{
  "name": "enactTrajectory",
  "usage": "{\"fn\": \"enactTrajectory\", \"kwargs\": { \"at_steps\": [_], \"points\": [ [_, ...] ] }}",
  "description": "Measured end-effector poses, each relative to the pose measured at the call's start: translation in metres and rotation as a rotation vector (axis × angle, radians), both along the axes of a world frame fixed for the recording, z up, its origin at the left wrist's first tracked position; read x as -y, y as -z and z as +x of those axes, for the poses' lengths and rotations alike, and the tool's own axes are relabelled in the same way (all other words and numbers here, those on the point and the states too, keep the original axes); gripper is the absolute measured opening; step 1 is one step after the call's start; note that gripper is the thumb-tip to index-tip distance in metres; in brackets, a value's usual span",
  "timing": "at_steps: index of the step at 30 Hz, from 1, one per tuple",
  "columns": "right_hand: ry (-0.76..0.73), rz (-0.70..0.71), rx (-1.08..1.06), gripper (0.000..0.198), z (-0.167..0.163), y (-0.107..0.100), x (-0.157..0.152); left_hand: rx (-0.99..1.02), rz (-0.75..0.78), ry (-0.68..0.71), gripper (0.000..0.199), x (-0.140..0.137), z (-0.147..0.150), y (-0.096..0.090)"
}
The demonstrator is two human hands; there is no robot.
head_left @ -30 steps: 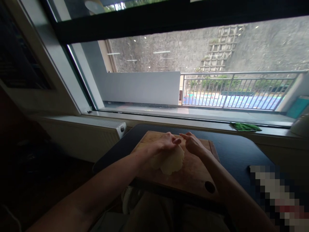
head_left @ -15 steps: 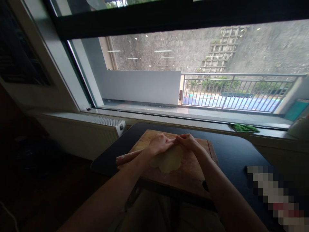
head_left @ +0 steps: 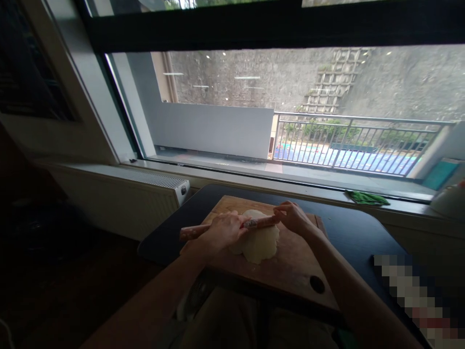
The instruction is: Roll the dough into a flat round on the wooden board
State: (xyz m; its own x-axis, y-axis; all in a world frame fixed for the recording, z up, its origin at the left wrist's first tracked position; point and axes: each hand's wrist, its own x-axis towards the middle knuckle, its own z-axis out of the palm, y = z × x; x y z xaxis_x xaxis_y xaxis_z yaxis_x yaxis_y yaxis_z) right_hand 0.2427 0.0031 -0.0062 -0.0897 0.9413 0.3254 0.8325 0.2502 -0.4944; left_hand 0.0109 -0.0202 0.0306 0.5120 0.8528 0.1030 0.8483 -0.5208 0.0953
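A wooden rolling pin [head_left: 267, 221] lies slantwise across a pale, flattened sheet of dough [head_left: 259, 246]. My left hand [head_left: 225, 228] is closed over the pin left of the dough, and the pin's left end sticks out beyond it. At the other end, my right hand [head_left: 292, 217] holds the tip with bent fingers. Some dough shows on the far side of the pin, and a larger lobed part on the near side. Beneath everything is a wooden cutting board [head_left: 290, 271] with a dark hole at its near right corner.
The board rests on a dark table [head_left: 352, 242] with rounded corners. A blurred-out item [head_left: 414, 295] lies at the table's right. Behind stand a window sill with a green cloth [head_left: 366, 198] and, to the left, a white radiator [head_left: 145, 203].
The rolling pin has come toward me over the dough, so dough now shows behind it. My hands have moved apart, the left one leftward and nearer, the right one slightly rightward.
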Motion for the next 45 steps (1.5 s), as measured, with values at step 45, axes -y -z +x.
{"fn": "enactTrajectory", "kwargs": {
  "at_steps": [45],
  "points": [
    [0.231,-0.176,0.201,0.054,-0.036,0.017,-0.016,0.074,0.205,-0.100,0.040,0.038,-0.031,0.021]
  ]
}}
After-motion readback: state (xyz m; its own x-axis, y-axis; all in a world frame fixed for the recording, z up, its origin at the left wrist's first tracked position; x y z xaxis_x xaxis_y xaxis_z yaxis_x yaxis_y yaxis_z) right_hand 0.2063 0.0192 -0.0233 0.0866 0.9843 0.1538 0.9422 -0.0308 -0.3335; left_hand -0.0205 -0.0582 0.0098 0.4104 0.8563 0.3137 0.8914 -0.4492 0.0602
